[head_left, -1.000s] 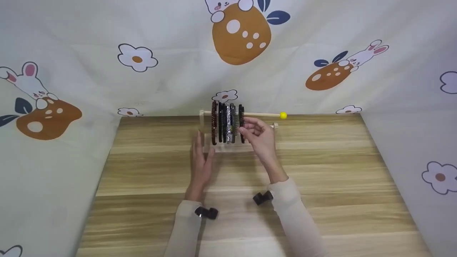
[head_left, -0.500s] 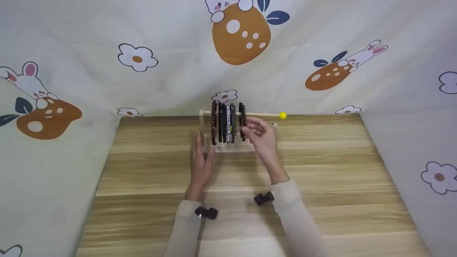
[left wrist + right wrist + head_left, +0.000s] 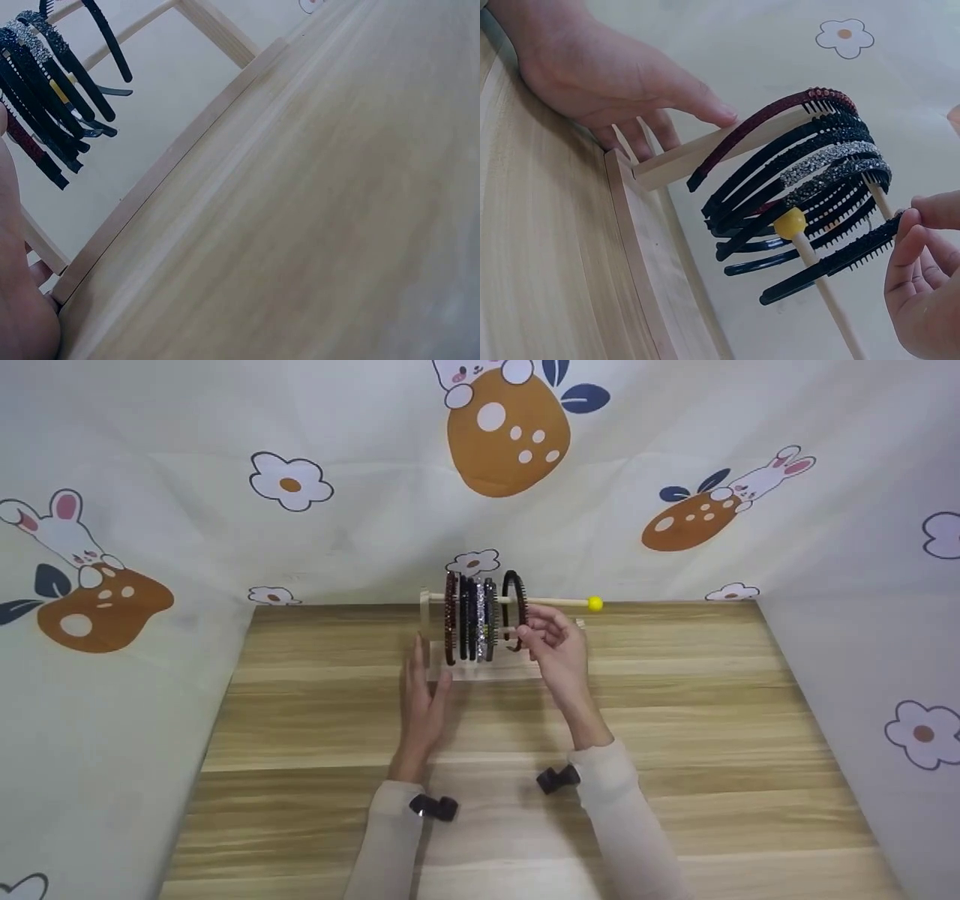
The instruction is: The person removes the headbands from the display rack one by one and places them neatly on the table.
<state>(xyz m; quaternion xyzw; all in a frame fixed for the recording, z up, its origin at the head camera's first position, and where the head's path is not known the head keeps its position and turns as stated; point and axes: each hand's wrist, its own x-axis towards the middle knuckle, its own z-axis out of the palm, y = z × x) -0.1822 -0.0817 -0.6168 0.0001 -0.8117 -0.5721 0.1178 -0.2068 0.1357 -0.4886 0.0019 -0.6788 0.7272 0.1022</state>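
A wooden headband rack (image 3: 517, 670) stands at the back of the table, with several headbands (image 3: 470, 619) hung side by side on it. Dark red, black and silver glittery bands (image 3: 821, 169) show in the right wrist view. My right hand (image 3: 559, 656) pinches a black toothed headband (image 3: 855, 259) between thumb and fingers. This band sits apart, right of the others, and is turned so its loop shows, still around the rods. My left hand (image 3: 424, 716) rests against the rack's left end with fingers extended, its thumb along the wooden upright (image 3: 682, 161); some fingertips are hidden behind the wood.
A yellow ball (image 3: 595, 603) caps the right end of the rack's upper rod. Patterned cloth (image 3: 360, 540) hangs directly behind the rack and on both sides of the wood-grain table (image 3: 300, 720). Dark camera mounts (image 3: 556, 778) sit on both wrists.
My right hand has moved slightly right with the black headband, widening the gap from the other bands. The band has turned so its loop is visible. My left hand stays put.
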